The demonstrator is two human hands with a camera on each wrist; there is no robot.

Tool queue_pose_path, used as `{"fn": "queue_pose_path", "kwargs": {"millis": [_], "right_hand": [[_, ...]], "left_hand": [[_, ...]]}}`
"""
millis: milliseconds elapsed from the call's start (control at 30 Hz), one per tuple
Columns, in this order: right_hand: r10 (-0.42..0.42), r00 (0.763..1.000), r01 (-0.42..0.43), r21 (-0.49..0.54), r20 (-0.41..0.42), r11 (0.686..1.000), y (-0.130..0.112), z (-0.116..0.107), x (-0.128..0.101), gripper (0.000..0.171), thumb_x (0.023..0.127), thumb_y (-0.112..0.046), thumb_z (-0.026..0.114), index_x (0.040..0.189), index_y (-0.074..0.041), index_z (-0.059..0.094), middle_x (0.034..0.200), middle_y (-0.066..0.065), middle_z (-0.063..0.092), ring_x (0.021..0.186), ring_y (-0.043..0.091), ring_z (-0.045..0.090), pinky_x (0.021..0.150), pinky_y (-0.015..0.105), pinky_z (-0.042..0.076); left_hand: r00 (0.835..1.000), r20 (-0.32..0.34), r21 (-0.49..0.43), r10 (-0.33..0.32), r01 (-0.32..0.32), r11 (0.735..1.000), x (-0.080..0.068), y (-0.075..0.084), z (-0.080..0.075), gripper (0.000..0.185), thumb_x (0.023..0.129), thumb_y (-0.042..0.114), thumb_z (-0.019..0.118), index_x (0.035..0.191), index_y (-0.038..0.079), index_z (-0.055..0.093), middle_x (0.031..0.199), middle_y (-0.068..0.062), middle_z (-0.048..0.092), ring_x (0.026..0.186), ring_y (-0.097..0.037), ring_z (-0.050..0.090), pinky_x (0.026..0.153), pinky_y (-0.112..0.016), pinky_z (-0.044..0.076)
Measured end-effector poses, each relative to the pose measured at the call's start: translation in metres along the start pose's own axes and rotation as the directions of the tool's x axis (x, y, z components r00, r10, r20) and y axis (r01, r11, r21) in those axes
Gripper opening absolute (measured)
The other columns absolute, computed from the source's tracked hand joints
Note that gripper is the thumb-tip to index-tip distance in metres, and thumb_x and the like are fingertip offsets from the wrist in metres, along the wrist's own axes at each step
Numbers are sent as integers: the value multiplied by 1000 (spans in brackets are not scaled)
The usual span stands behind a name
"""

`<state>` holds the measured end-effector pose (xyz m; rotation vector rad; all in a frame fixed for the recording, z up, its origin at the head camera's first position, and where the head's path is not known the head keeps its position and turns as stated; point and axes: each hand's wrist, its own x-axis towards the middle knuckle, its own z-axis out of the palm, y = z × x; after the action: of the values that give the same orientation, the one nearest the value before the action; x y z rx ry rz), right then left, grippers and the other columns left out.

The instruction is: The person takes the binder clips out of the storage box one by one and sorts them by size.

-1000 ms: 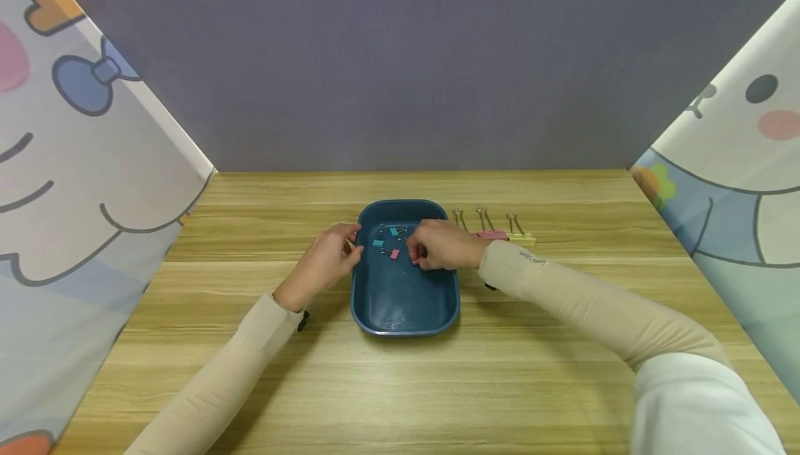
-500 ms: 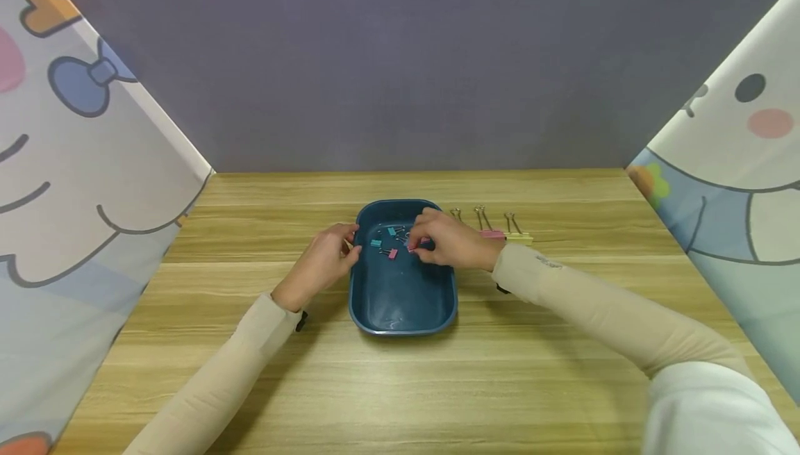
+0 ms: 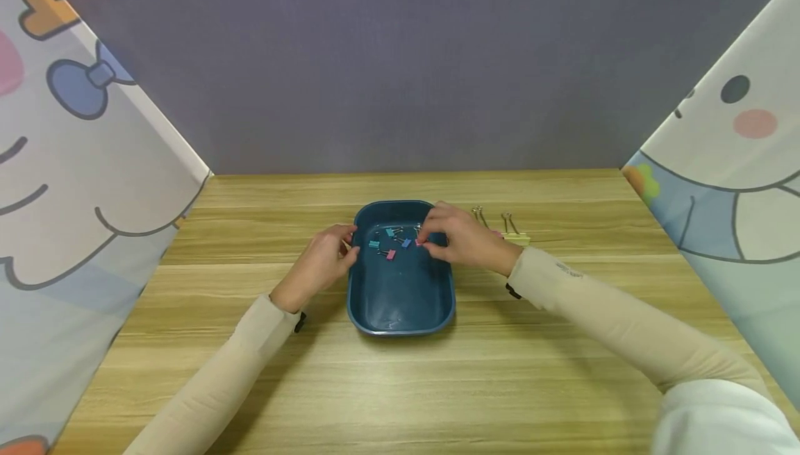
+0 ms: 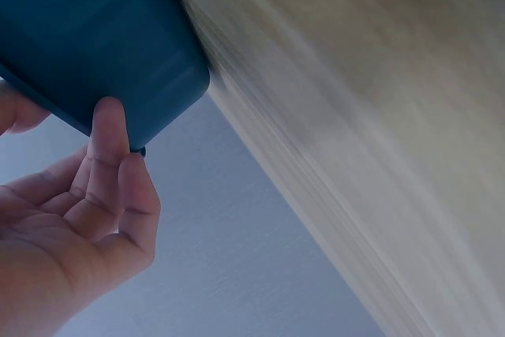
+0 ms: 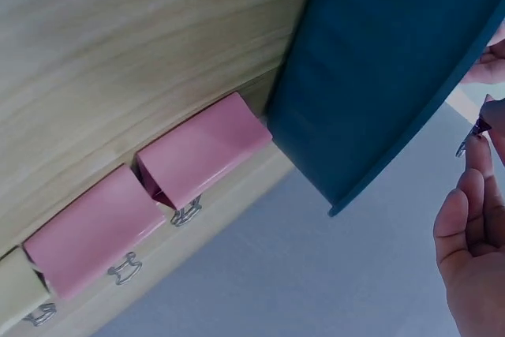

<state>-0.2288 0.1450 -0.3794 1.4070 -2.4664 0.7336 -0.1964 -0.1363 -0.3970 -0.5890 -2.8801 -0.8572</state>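
Small pink binder clip (image 3: 419,241) sits pinched between the fingertips of the right hand (image 3: 464,241), above the far right part of the blue tray (image 3: 400,302); right grip closed on this clip. In the right wrist view only a dark bit of the clip's wire handle shows at the fingertips, past the tray's rim. On the tray floor at the far end lie further small clips: a blue clip (image 3: 406,243) just beside the held one, a second pink clip (image 3: 390,254) nearer the middle, and two teal clips (image 3: 375,244) toward the left wall. Left hand (image 3: 325,260) rests at the tray's left rim near the far corner; the left wrist view shows its fingers curled against the outer wall with the thumb at the rim, so the left grip holds the tray. Tray stands at the middle of the wooden bench (image 3: 500,371). Right of the tray, touching or just beside its wall, two large pink clips (image 5: 201,147) lie side by side, then a large yellow clip (image 3: 516,237), wire handles pointing away from the person. Both arms wear beige sleeves (image 3: 600,323).
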Motion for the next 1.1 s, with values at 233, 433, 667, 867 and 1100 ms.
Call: {"fn": "queue_pose_path", "kwargs": {"millis": [233, 433, 667, 867, 1100], "right_hand": [[7, 997, -4, 46, -76, 999, -1, -9, -12, 15, 78, -2, 73, 86, -15, 72, 89, -5, 62, 85, 12, 49, 69, 28, 44], [44, 989, -35, 60, -144, 998, 0, -23, -24, 18, 77, 2, 74, 86, -14, 72, 91, -5, 62, 87, 13, 49, 70, 29, 44], [62, 982, -54, 53, -177, 997, 6, -32, -37, 19, 76, 3, 74, 87, -13, 72, 90, -5, 64, 86, 14, 50, 69, 29, 43], [43, 984, -43, -2, -173, 999, 14, -25, -50, 16, 74, 2, 75, 83, -11, 72, 85, -3, 64, 83, 16, 52, 69, 30, 46], [96, 991, -95, 20, -92, 995, 16, -14, -63, 17, 76, 2, 75, 83, -13, 71, 85, -4, 63, 81, 14, 49, 71, 32, 45]], "left_hand": [[1000, 3, -5, -2, 2, 1000, -1, -1, 0, 41, 86, 6, 65, 123, -9, 55, 95, -12, 59, 73, -17, 59, 57, -25, 50], [1000, -7, -3, 8, -8, 1000, 0, -1, 0, 41, 86, 6, 66, 123, -9, 55, 94, -12, 60, 73, -17, 60, 56, -25, 50], [1000, -8, -7, -2, 1, 1000, 0, -2, 0, 41, 86, 5, 66, 123, -9, 55, 94, -12, 59, 73, -18, 59, 56, -25, 50], [1000, 1, -12, -10, 10, 1000, 0, -2, 0, 42, 86, 6, 66, 123, -9, 54, 94, -13, 60, 72, -18, 58, 56, -25, 50], [1000, 0, 1, 3, -3, 1000, 0, -1, 0, 41, 86, 7, 66, 123, -9, 55, 92, -11, 60, 72, -17, 58, 57, -25, 49]]}}
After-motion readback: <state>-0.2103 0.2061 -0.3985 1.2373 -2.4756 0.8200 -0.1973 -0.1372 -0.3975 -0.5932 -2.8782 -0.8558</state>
